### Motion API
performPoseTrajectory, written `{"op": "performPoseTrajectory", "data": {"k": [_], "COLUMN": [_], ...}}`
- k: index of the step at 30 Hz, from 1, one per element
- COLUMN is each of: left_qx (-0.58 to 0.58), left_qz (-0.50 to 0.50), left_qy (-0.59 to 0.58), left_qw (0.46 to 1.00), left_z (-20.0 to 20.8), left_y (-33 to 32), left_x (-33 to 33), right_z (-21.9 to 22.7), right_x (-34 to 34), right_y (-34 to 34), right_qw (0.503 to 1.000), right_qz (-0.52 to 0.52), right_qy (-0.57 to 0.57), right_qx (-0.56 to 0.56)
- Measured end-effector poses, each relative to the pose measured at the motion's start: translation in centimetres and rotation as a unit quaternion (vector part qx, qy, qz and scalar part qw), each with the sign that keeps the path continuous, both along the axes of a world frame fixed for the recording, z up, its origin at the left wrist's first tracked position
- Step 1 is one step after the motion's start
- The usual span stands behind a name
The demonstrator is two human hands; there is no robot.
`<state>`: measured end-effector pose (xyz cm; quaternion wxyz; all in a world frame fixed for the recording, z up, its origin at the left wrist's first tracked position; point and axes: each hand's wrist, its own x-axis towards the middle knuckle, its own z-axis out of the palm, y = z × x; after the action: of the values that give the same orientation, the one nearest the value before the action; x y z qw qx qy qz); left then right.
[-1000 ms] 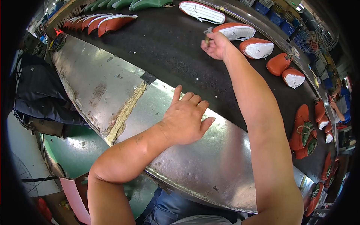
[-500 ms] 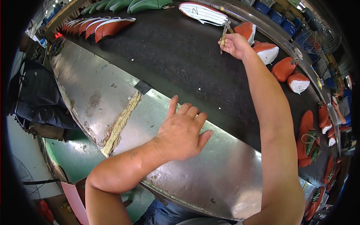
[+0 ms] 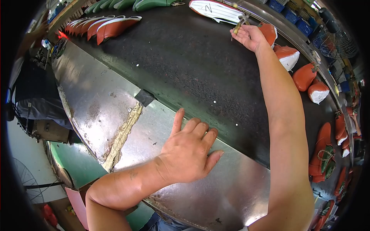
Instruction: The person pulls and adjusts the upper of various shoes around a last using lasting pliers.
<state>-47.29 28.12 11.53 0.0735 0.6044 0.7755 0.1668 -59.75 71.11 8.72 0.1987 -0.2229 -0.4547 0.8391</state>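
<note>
My right hand reaches out over the black conveyor belt, closed around what look like pincers with a metal head and yellowish handles. Their head is at the near end of a long white sole-like piece with a red edge. Beside that hand stands a red shoe upper on a last, white on its underside. My left hand holds nothing. It rests on the metal ledge with its fingers apart, their tips over the edge by the belt.
More red shoe uppers follow along the belt's right side, and laced red shoes lie lower down. Red uppers and green shoe lasts line the far left. A fan stands at the right. A person in dark clothing is at left.
Specks, the white sole-like piece and the right-hand shoes have shifted rightward, most of them downward too. My right hand has moved right with the pincers. More of the person at left shows.
</note>
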Motion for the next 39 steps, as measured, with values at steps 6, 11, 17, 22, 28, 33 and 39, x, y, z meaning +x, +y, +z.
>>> {"op": "performPoseTrajectory", "data": {"k": [6, 11, 17, 22, 28, 33, 39], "left_qx": [0.012, -0.002, 0.193, 0.337, 0.261, 0.167, -0.283], "left_qz": [-0.013, 0.003, 0.069, 0.113, -0.105, -0.071, -0.035], "left_qy": [-0.003, -0.009, -0.039, -0.066, -0.570, -0.510, -0.340], "left_qw": [1.000, 1.000, 0.978, 0.932, 0.772, 0.841, 0.896], "left_z": [-0.2, -0.1, -1.8, 3.5, 5.6, -0.9, -5.2], "left_y": [0.5, -0.2, -0.7, -2.5, -12.4, -25.6, -32.0], "left_x": [-0.1, 0.0, 0.3, 5.8, 24.8, 34.2, 40.5], "right_z": [-1.2, 1.4, 9.2, 17.1, 18.1, 13.3, 1.8], "right_x": [0.2, 3.0, 16.4, 35.5, 55.8, 67.8, 81.1], "right_y": [5.3, -2.6, -13.7, -24.9, -39.9, -47.7, -54.8], "right_qw": [0.997, 0.978, 0.905, 0.916, 0.942, 0.977, 0.972], "right_qz": [0.076, -0.015, 0.005, -0.020, 0.112, 0.185, 0.104], "right_qy": [-0.004, -0.078, -0.027, -0.027, -0.051, -0.077, -0.207], "right_qx": [0.027, 0.191, 0.425, 0.400, 0.313, 0.068, -0.038]}}
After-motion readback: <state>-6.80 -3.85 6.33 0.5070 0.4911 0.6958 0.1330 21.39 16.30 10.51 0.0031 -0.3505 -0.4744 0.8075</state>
